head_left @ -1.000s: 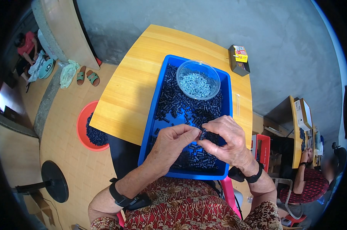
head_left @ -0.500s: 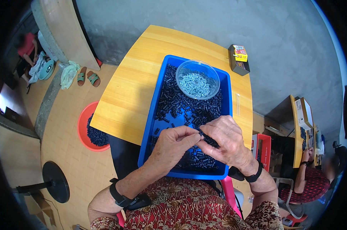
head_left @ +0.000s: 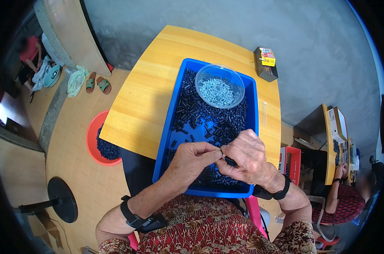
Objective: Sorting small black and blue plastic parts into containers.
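Observation:
Both hands meet over the near part of a blue tray (head_left: 159, 163) full of small black cylindrical parts (head_left: 189, 101). My left hand (head_left: 189, 163) pinches thumb and forefinger together on something too small to make out. My right hand (head_left: 247, 154) is closed around a small black part (head_left: 231, 161), one end showing below its curled fingers. The fingertips of the two hands touch or nearly touch. Toward the tray's far end, a clear round bowl (head_left: 198, 94) of small silvery metal pieces (head_left: 216, 92) rests on the black parts.
The tray sits on a yellow wooden table (head_left: 137, 101). A dark box (head_left: 267, 73) stands near the far right corner. On the floor at left is a red basin (head_left: 92, 146) of black parts, with sandals (head_left: 97, 84) beyond. A person (head_left: 342, 203) sits at another table on the right.
My right hand has turned and curled its fingers in more, so the end of the black part now shows beneath them. The left hand keeps its pinch at nearly the same spot.

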Motion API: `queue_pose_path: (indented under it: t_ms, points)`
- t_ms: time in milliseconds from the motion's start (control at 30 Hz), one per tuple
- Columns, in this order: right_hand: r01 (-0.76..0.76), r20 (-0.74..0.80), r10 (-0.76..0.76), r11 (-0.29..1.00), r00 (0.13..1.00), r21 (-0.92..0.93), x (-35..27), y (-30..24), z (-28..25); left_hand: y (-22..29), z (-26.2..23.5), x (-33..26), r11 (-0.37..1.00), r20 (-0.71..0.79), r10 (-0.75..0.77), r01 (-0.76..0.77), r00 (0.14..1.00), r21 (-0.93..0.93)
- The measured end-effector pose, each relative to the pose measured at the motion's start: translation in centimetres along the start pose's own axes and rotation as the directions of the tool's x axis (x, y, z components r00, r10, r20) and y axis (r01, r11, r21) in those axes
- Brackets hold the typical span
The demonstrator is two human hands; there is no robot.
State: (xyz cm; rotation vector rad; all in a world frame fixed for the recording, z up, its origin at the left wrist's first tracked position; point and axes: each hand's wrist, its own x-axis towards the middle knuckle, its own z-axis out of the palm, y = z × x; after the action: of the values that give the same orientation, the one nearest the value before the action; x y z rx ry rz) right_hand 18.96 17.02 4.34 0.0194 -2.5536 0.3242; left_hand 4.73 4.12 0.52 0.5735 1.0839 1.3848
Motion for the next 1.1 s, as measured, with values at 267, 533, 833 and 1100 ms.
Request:
queue_pose_path:
  t_ms: [267,533,833,1100]
  points:
    - [-0.071,-0.091,0.078,0.995,0.993,0.075,0.2,0.3,0.3,0.4,0.3,0.0,0.997,-0.055,0.036,-0.039,0.998,-0.062]
    - [-0.076,-0.045,0.079,0.995,0.996,0.057,0.4,0.0,0.3,0.3,0.0,0.0,0.993,-0.03,0.038,-0.041,0.999,-0.107]
    - [-0.139,0.008,0.139,0.989,0.99,0.057,0.7,0.8,-1.1,1.9,-2.5,-1.9,0.985,-0.141,0.141,-0.153,0.98,-0.077]
    - [-0.128,0.14,0.117,0.989,0.983,0.075,0.5,0.5,-0.2,4.4,-5.6,-6.1,0.955,-0.335,0.261,-0.293,0.905,-0.049]
